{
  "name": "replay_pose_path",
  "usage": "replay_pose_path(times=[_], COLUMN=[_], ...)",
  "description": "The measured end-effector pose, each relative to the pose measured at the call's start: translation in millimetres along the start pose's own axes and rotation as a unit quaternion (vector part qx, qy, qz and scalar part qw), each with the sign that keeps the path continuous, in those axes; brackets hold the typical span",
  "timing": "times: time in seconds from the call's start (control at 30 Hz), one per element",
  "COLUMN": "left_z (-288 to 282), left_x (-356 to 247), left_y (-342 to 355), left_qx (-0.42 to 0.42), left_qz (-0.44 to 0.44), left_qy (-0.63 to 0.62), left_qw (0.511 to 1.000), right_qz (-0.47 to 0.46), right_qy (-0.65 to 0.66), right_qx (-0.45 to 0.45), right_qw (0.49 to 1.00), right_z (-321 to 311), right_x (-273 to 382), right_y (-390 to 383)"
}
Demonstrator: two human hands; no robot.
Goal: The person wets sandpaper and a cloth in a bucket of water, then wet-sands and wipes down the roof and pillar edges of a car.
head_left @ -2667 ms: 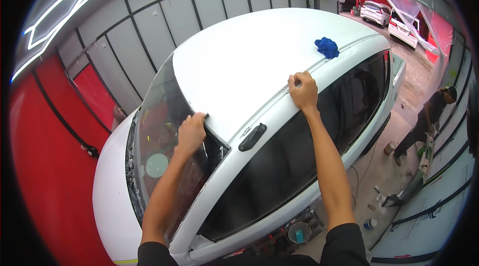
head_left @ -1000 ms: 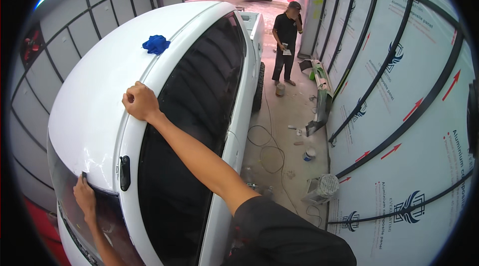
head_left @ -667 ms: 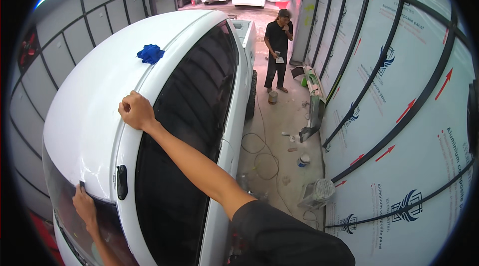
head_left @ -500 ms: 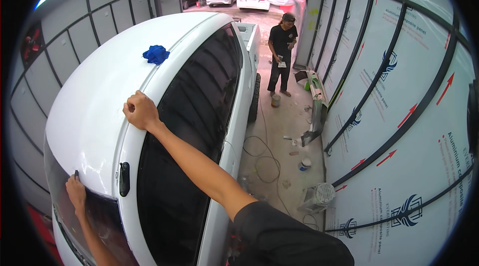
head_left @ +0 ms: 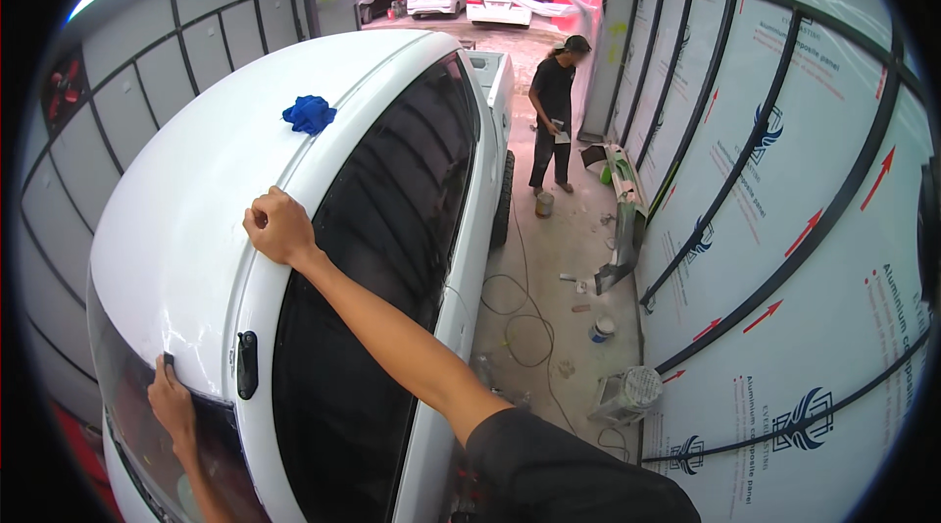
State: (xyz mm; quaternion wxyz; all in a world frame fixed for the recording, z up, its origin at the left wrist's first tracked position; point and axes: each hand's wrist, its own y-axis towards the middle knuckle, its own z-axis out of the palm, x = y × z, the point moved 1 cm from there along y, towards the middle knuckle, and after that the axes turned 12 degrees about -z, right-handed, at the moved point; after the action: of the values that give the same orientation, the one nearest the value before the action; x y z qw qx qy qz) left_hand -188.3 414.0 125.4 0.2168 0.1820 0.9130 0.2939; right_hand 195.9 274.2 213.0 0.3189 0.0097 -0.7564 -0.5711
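Note:
A white pickup truck's roof (head_left: pixel 186 190) fills the left half of the view. At the roof's front edge, just above the dark windshield (head_left: pixel 211 435), my left hand (head_left: pixel 173 407) pinches a small black block (head_left: pixel 169 360) against the paint. My right hand (head_left: pixel 281 227) rests in a loose, hollow fist on the roof's side edge, above the dark side windows (head_left: pixel 377 219); nothing shows in it. Farther back on the roof lies a crumpled blue cloth (head_left: pixel 309 115). A black fitting (head_left: pixel 247 364) sits on the pillar in front of the side window.
A person (head_left: pixel 559 111) in dark clothes stands beyond the truck, holding a pale flat thing. Along the panelled wall (head_left: pixel 765 258) lie a detached bumper (head_left: pixel 622 219), cans, a stool-like stand (head_left: pixel 627 394) and a hose (head_left: pixel 529 332) on the floor. White vehicles stand outside the doorway.
My left hand has slid right along the roof's front edge with the black block. My right hand stays in place. The person behind has turned slightly and lowered an arm.

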Motion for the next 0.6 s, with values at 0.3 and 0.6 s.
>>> replay_pose_path(times=[0.3,0.6], left_z=[3.2,-8.4], left_x=[-7.2,-54.2], left_y=[-3.2,19.8], left_qx=[-0.004,0.025], left_qz=[-0.038,-0.056], left_qy=[0.013,0.062], left_qw=[0.999,0.996], right_qz=[0.004,-0.002], right_qy=[-0.01,-0.021], right_qx=[0.015,0.026], right_qw=[1.0,0.999], right_z=[-2.3,-2.7], right_x=[0.0,-3.4], right_y=[-1.5,-0.6])
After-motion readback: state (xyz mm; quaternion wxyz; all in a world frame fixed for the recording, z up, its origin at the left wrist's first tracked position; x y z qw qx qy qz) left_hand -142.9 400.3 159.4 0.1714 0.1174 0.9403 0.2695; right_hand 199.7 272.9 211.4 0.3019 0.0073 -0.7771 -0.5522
